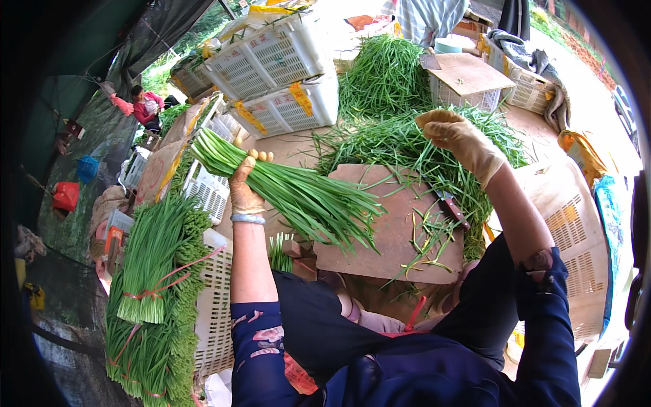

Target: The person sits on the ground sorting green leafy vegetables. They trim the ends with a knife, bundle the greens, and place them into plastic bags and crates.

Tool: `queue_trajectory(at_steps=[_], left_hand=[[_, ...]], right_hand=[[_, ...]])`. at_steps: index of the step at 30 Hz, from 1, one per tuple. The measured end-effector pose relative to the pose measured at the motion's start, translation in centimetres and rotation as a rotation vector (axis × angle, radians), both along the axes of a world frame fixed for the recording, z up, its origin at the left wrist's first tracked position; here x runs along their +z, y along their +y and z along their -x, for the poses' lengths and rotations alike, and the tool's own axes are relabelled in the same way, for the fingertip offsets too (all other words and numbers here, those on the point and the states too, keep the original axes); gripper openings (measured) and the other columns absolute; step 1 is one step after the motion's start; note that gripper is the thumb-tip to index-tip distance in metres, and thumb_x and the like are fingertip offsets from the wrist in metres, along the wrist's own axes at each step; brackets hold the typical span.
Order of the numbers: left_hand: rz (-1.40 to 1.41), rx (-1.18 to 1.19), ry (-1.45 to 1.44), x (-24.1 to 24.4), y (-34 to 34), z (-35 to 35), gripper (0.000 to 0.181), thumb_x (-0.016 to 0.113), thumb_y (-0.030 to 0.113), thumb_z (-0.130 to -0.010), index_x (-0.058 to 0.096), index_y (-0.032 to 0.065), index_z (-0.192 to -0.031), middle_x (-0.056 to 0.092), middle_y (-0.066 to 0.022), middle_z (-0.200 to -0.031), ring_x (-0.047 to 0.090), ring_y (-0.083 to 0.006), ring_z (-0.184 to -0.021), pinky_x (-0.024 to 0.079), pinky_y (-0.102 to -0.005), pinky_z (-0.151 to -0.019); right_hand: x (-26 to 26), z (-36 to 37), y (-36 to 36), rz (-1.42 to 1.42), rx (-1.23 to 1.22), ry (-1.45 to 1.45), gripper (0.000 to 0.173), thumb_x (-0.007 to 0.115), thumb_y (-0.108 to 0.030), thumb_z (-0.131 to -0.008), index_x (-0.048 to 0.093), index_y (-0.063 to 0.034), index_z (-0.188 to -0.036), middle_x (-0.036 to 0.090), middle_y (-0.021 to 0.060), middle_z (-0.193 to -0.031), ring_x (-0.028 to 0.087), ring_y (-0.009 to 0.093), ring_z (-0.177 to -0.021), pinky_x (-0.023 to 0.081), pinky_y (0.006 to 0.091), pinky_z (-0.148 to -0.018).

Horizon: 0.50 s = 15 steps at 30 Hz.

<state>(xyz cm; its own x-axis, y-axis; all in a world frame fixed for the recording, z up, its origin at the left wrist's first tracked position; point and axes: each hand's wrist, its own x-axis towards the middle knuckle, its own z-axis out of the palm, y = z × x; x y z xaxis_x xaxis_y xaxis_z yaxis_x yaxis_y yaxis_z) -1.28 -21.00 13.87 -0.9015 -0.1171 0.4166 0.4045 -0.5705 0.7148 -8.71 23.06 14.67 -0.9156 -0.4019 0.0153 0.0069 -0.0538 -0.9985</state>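
My gloved left hand [246, 189] grips a thick bunch of garlic chives [290, 188] near its pale stem ends. The leaf tips fan out to the right, over a worn brown board [356, 239] in front of me. Raised above a loose heap of chives [386, 145] is my gloved right hand [460, 142], its fingers loosely bent and nothing visible in them. A knife with a wooden handle [454, 212] lies at the board's right edge, its blade partly under leaves. Loose green and yellowed trimmings [427, 241] are scattered beside it.
Tied chive bundles [147, 274] are piled at my left on a white plastic crate [216, 305]. Stacked white crates [285, 104] stand ahead, beside a tall chive heap [384, 76]. Another crate [569, 244] is close at my right. A person [147, 107] sits at the far left.
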Motion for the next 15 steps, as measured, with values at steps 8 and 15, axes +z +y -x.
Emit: queue_trajectory(at_steps=[8,15], left_hand=[[0.133,-0.086,0.004,1.0,3.6,-2.0,0.060,0.064,0.000,-0.079,0.044,0.0089,-0.134,0.059,-0.0058,-0.092,0.059,-0.0204,-0.088,0.046,-0.0455,-0.098],[0.392,0.002,0.037,3.5,3.4,-2.9,0.061,0.073,0.000,-0.072,0.048,0.0054,-0.127,0.060,-0.0051,-0.086,0.059,-0.0206,-0.082,0.049,-0.0436,-0.085]], right_hand=[[0.3,-3.8,-7.6,-0.026,0.323,0.102,0.029,0.069,-0.016,-0.086,0.065,-0.0027,-0.111,0.067,0.0042,-0.105,0.059,0.014,-0.099,0.044,0.0277,-0.094],[1.8,-4.2,-3.6,0.042,0.209,0.002,0.028,0.065,-0.021,-0.088,0.064,-0.0042,-0.111,0.067,0.0034,-0.105,0.059,0.012,-0.095,0.046,0.0257,-0.088]])
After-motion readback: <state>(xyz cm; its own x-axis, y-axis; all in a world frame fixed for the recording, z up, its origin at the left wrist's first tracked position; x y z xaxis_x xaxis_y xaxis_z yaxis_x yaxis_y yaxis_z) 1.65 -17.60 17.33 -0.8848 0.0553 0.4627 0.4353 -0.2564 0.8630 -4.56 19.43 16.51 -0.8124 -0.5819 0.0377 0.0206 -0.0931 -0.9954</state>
